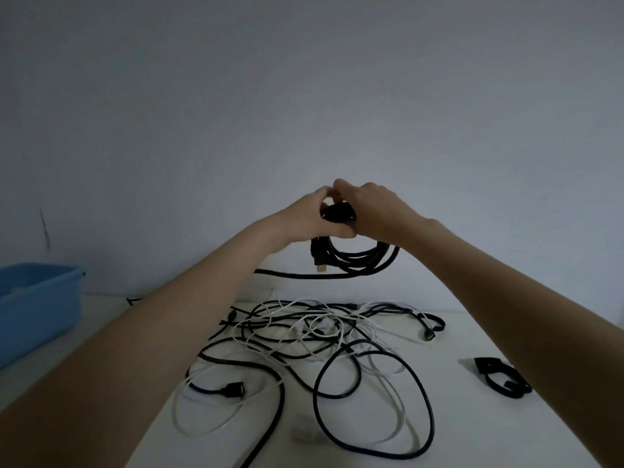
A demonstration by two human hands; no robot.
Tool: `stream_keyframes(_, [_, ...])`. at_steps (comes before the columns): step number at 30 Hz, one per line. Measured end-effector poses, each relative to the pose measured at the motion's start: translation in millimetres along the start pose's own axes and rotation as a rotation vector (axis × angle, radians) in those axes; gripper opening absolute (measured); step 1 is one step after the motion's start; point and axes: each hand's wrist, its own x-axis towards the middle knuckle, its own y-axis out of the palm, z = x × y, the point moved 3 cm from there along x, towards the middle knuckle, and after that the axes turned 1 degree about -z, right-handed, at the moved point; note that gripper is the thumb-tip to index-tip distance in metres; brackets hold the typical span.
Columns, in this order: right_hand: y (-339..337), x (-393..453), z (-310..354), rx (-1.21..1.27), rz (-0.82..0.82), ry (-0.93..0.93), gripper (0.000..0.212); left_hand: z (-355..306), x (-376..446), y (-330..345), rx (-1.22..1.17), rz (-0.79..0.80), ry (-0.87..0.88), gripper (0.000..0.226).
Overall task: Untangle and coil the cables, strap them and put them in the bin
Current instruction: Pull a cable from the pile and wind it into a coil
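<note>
Both hands are raised above the table and meet at the top of a coiled black cable (361,256). My left hand (305,214) grips the coil's top from the left. My right hand (374,209) pinches a black strap (337,212) wrapped around the coil's top. A gold-tipped plug hangs from the coil, and one loose end trails left. Below on the white table (472,434) lies a tangle of black and white cables (314,339). The blue bin (37,298) stands at the left edge.
More black straps (499,374) lie on the table at the right, partly behind my right forearm. A small white connector (305,430) sits near the front. A plain wall rises just behind the table.
</note>
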Motion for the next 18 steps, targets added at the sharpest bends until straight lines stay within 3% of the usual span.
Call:
stream_keyframes(6, [8.1,-5.2,1.3,0.360,0.013,0.095,0.021,27.8,-12.4,20.1,-0.312,-0.147,-0.055,0.012])
stream_keyframes(10, [20.0,-17.7,-6.0,0.651,0.039,0.292,0.019,29.1,-14.1,25.8,-0.275,-0.251,-0.066,0.014])
stream_keyframes(15, [32.4,-31.4,-14.1,0.943,0.167,0.411,0.020,39.5,-11.0,22.0,-0.294,-0.307,-0.172,0.035])
stream_keyframes(18, [39.9,-33.5,-14.7,1.194,0.031,0.525,0.018,46.6,-9.1,19.5,-0.530,-0.474,-0.252,0.032])
